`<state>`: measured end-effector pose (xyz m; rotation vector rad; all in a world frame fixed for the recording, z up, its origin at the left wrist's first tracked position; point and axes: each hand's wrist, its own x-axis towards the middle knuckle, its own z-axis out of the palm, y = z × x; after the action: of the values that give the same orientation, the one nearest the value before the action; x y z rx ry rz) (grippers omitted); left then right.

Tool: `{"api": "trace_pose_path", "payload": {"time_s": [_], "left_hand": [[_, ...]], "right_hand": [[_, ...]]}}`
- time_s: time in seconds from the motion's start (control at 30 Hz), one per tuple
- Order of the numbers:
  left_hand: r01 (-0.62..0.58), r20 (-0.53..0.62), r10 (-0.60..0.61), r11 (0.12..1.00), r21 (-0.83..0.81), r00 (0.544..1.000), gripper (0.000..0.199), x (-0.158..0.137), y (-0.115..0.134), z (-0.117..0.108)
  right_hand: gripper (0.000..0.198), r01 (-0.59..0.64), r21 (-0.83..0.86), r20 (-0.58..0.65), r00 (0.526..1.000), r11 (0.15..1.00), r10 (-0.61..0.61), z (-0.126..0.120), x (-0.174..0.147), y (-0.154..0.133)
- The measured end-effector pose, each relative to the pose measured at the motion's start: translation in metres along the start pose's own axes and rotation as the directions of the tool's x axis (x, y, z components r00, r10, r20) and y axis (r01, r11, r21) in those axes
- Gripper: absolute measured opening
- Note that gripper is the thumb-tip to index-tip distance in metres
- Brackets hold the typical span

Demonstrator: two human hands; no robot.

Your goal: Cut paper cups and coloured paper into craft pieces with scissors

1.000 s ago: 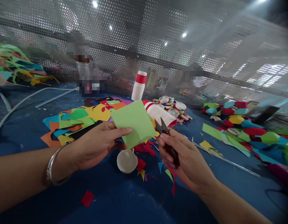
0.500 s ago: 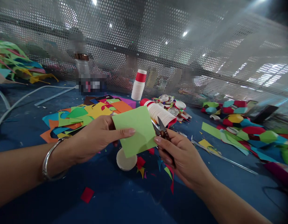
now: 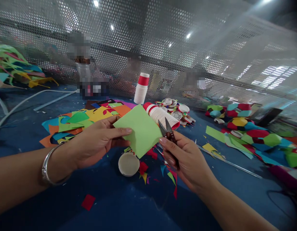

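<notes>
Between thumb and fingers, my left hand [image 3: 97,139] pinches the left corner of a light green paper square [image 3: 140,131], which is tilted like a diamond. My right hand [image 3: 184,157] is closed around dark-handled scissors [image 3: 170,134], whose blades stand parted and point up and away. The right thumb and a finger lie at the paper's right corner, apparently touching it. Beneath the paper, a round whitish cup or lid [image 3: 128,164] rests on the blue table [image 3: 129,205]. Small colored paper scraps [image 3: 144,166] are scattered beside it.
Behind the paper, one cup stack [image 3: 141,88] stands upright and another cup stack [image 3: 162,115] lies on its side. Colored paper sheets [image 3: 76,120] spread to the left. Colorful paper-covered shapes [image 3: 259,138] pile up at right, near a clear rod [image 3: 230,162]. A perforated metal screen [image 3: 158,41] closes off the back.
The green paper has turned so that a corner points up. The scissors have tilted more upright, with their blades now clear of the paper's edge.
</notes>
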<state>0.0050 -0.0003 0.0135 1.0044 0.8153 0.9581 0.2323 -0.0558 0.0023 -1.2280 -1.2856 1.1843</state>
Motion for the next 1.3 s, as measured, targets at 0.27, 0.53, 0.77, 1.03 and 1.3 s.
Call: {"api": "trace_pose_path", "payload": {"time_s": [0.27, 0.53, 0.77, 1.03, 1.3], "left_hand": [[0.042, 0.292, -0.13, 0.956, 0.292, 0.948, 0.034, -0.008, 0.0, -0.001], [0.024, 0.268, -0.129, 0.932, 0.362, 0.955, 0.017, -0.011, 0.007, -0.001], [-0.259, 0.366, -0.013, 0.683, 0.683, 0.93, 0.018, 0.002, 0.032, -0.021], [-0.058, 0.469, -0.268, 0.818, 0.573, 0.842, 0.02, -0.008, 0.016, -0.018], [-0.04, 0.153, -0.05, 0.844, 0.535, 0.987, 0.042, 0.004, 0.006, -0.023]], "right_hand": [[0.022, -0.008, 0.002, -0.046, 0.999, 1.0, 0.008, 0.001, 0.002, 0.001], [0.033, 0.066, -0.149, -0.001, 0.998, 0.987, -0.067, 0.002, -0.001, 0.0], [0.031, 0.103, -0.243, 0.061, 0.994, 0.965, -0.09, 0.004, -0.001, -0.002], [0.034, 0.084, -0.288, 0.086, 0.994, 0.954, -0.061, 0.003, -0.002, -0.001], [0.041, 0.078, -0.288, -0.032, 0.995, 0.954, -0.091, -0.004, -0.001, 0.003]]}}
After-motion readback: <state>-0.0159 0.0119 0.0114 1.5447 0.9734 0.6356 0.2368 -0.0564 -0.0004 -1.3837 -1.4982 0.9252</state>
